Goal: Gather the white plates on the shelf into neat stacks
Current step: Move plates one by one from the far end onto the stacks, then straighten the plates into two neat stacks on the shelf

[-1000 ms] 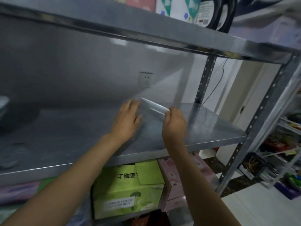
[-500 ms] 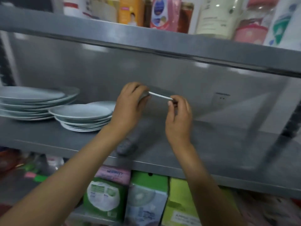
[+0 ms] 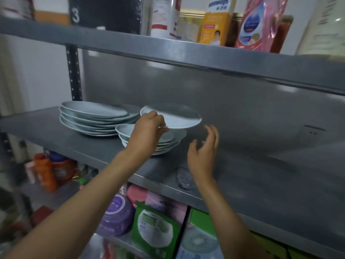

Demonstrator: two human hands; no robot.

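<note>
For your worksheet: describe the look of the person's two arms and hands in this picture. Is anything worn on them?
Both forearms are bare up to the frame edge: no sleeves show. The left hand and right hand wear no gloves, and no rings, watch or bracelet are visible, though motion blur softens detail.

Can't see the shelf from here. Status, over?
Left hand pinching a white plate over the smaller stack. Right hand open, off the plate. Bigger stack alongside. Nothing blocking.

A white numeral "3" is printed on the dark box [image 3: 104, 14] at the upper left of the frame, on the top shelf. Blue lettering on the orange-and-white carton [image 3: 216, 21] at upper centre appears to read "sunways"; this is not certain. All remaining package labels are too blurred to read.
</note>
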